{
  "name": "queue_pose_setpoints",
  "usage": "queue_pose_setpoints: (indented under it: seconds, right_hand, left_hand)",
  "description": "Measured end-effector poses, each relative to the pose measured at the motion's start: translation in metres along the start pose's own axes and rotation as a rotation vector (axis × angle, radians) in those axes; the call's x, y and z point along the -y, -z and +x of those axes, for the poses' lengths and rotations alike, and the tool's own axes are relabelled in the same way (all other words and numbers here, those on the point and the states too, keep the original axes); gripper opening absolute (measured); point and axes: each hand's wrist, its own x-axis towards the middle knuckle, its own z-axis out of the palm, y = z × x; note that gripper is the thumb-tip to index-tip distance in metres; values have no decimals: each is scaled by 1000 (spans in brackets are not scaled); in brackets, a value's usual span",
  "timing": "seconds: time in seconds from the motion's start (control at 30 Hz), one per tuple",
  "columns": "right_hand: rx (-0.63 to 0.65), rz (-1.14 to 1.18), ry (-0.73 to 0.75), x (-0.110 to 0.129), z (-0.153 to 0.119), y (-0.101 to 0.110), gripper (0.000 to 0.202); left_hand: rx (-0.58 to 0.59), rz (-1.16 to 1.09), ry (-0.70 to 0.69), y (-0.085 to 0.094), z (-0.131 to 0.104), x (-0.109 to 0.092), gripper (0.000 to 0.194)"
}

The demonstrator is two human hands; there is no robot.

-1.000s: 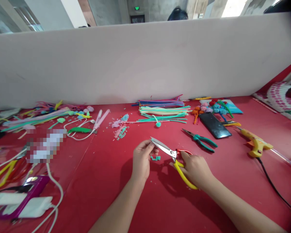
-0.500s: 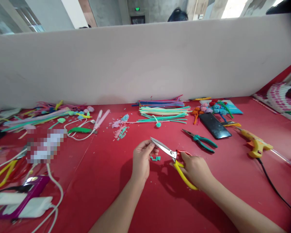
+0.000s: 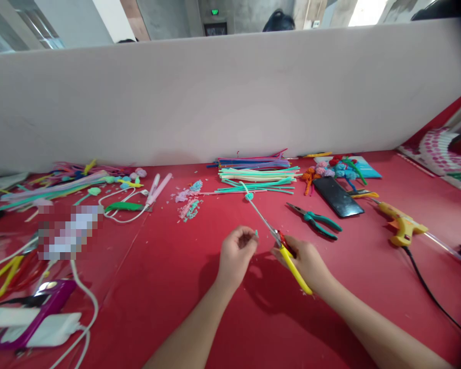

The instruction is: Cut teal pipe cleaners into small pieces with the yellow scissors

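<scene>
Near the middle of the red table, my left hand [image 3: 236,253] pinches a tiny green piece [image 3: 256,233] between thumb and fingertips. My right hand [image 3: 305,261] is wrapped round the yellow and red handles of scissors [image 3: 294,269], whose blades point up and to the left, away from me. The blade tips lie near a small green pompom [image 3: 249,196] with a pale stem, in front of the bundles of pipe cleaners [image 3: 257,176]. The scissors are seen almost edge-on, and a gap separates them from my left hand.
Teal-handled pliers [image 3: 318,223], a black phone [image 3: 338,197] and a yellow glue gun [image 3: 403,223] lie on the right. Clippings [image 3: 190,209] are scattered left of centre. Cables, a purple power strip [image 3: 56,307] and other scissors [image 3: 3,279] occupy the left. A pale partition [image 3: 230,97] stands behind.
The scissors have turned edge-on and their tips have moved away from my left hand, toward the pompom. My left hand has shifted slightly right, over where several green pieces were visible; a green bit now shows at its fingertips.
</scene>
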Motion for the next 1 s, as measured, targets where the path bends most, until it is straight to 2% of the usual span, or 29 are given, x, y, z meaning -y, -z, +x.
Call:
queue_pose_setpoints:
  seconds: [0.13, 0.2, 0.33, 0.47, 0.6, 0.73, 0.8, 1.0]
  right_hand:
    - [35, 297, -60, 5, -1, 2, 23]
    - [38, 363, -79, 6, -1, 3, 20]
    - [12, 377, -96, 2, 0, 4, 17]
    - [5, 383, -90, -1, 1, 1, 15]
    - [21, 426, -78, -1, 2, 1, 12]
    - [101, 489, -95, 5, 1, 5, 10]
    - [125, 495, -95, 9, -1, 7, 9]
    - [126, 410, -49, 9, -1, 8, 11]
  left_hand:
    - [101, 371, -194, -6, -6, 2, 5]
    - [130, 465, -265, -8, -9, 4, 5]
    - [159, 485, -326, -10, -11, 6, 7]
    - [148, 417, -319, -11, -11, 5, 8]
    - [187, 309, -198, -11, -11, 2, 5]
    - [373, 10, 94, -7, -8, 2, 9]
    - [437, -86, 199, -6, -6, 5, 10]
    - [464, -152, 273, -5, -5, 8, 7]
